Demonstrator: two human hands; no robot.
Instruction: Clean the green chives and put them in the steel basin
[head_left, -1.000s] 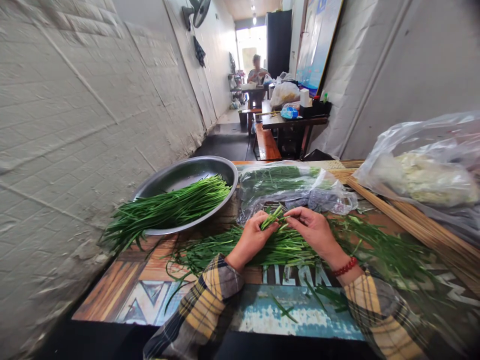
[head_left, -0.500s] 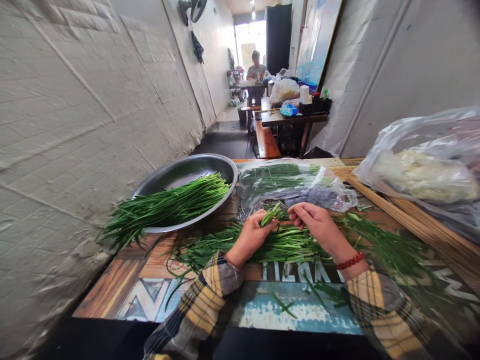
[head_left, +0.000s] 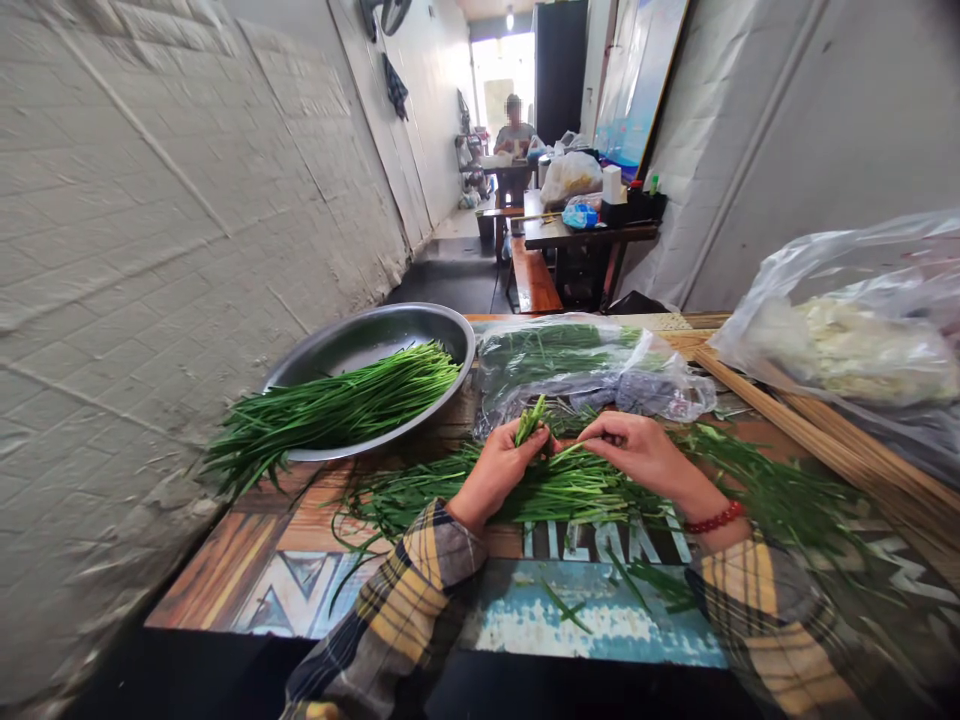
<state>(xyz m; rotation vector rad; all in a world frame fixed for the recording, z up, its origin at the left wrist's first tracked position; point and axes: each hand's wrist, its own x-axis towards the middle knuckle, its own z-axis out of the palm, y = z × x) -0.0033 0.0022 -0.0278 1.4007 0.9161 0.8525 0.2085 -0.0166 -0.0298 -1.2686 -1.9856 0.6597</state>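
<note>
My left hand (head_left: 499, 472) is closed round a small bunch of green chives (head_left: 531, 418) whose cut ends stick up past the fingers. My right hand (head_left: 643, 452) is just right of it, fingers pinched on a single chive stalk (head_left: 571, 452) that reaches toward the bunch. Both hands hover over a loose heap of chives (head_left: 570, 490) spread across the painted wooden table (head_left: 300, 560). A round metal basin (head_left: 375, 345) at the left holds a laid-out pile of chives (head_left: 330, 410) that overhangs its rim.
A clear plastic bag of chives (head_left: 585, 370) lies behind my hands. A larger bag with pale contents (head_left: 847, 340) and bamboo skewers (head_left: 817, 430) are at the right. A tiled wall (head_left: 150, 250) runs close on the left. A person (head_left: 514, 125) sits far down the corridor by other tables.
My left hand has tipped the bunch more upright. My right hand has shifted slightly right and now pinches one stalk drawn out from the bunch. The view has tilted down a little.
</note>
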